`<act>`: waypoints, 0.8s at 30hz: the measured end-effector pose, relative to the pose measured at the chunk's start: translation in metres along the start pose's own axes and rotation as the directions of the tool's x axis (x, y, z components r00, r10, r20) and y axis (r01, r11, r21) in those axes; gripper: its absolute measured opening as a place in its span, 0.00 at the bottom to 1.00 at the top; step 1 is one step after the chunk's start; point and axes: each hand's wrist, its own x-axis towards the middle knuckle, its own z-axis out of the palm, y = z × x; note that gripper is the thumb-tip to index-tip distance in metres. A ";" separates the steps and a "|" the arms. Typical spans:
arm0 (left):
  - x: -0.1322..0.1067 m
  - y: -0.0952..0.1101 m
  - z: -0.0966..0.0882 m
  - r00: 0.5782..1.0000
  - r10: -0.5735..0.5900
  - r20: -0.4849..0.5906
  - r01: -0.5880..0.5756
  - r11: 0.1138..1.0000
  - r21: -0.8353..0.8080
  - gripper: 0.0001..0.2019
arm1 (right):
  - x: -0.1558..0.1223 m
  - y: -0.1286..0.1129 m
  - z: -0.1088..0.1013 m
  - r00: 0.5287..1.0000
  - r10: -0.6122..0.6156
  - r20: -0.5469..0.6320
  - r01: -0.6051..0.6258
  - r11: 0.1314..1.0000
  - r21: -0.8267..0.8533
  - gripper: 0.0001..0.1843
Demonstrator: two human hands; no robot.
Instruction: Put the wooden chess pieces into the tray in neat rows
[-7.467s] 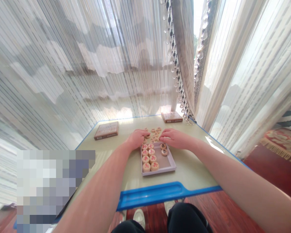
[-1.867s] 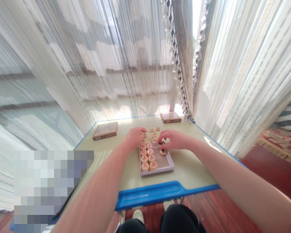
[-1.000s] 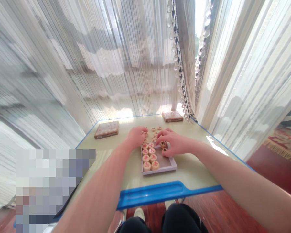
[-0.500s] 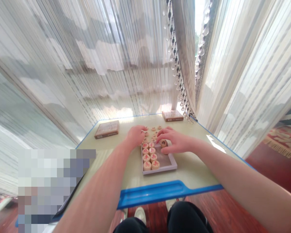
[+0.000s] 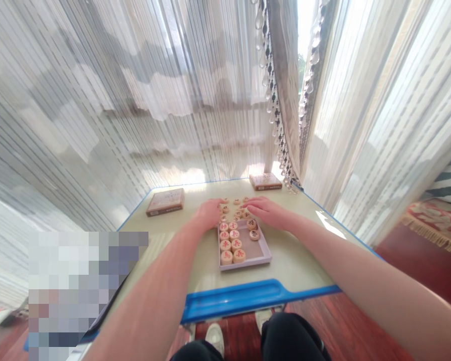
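Note:
A shallow white box tray (image 5: 246, 263) lies on the table in front of me. Two columns of Chinese chess pieces with red characters (image 5: 236, 245) fill its left side. Along the right wall are two pieces with black characters, one at the top corner (image 5: 251, 224) and a second just below it (image 5: 253, 235). Beyond the tray, several loose pieces (image 5: 236, 201) are scattered. My left hand (image 5: 211, 212) reaches to their left edge, fingers extended and partly hidden. From the right, my right hand (image 5: 266, 209) stretches its fingers over the nearest loose pieces, holding none that I can see.
A flat brown box (image 5: 166, 201) lies at the table's far left, and a similar box (image 5: 265, 181) at the far right. The pale tabletop (image 5: 304, 260) has a blue rim with a molded groove (image 5: 236, 300) near me. Fringed curtains (image 5: 195, 125) hang behind.
My right hand has left the tray and moved away from me to the loose pieces. A second black-character piece now shows in the tray's right side. The left hand has shifted slightly.

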 end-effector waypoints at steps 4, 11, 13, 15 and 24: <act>-0.002 0.003 -0.003 1.000 0.005 -0.008 -0.005 1.000 0.016 0.21 | -0.001 0.002 0.001 0.999 -0.003 0.039 0.001 1.000 0.030 0.23; 0.002 0.000 0.004 0.988 0.153 -0.019 -0.151 0.987 0.057 0.19 | 0.000 0.001 0.000 0.999 -0.031 0.023 0.030 0.999 0.014 0.23; 0.004 -0.002 0.007 0.987 0.160 -0.027 -0.159 0.986 0.050 0.18 | 0.000 0.000 0.000 0.999 -0.033 0.028 0.033 0.999 0.006 0.23; 0.006 -0.004 0.009 0.986 0.162 -0.035 -0.160 0.986 0.044 0.17 | 0.000 0.000 0.001 0.999 -0.031 0.031 0.031 1.000 0.006 0.23; 0.006 -0.003 0.005 0.996 0.079 -0.040 -0.080 0.996 -0.028 0.16 | 0.000 0.004 0.001 1.000 -0.011 0.022 0.011 1.000 0.026 0.24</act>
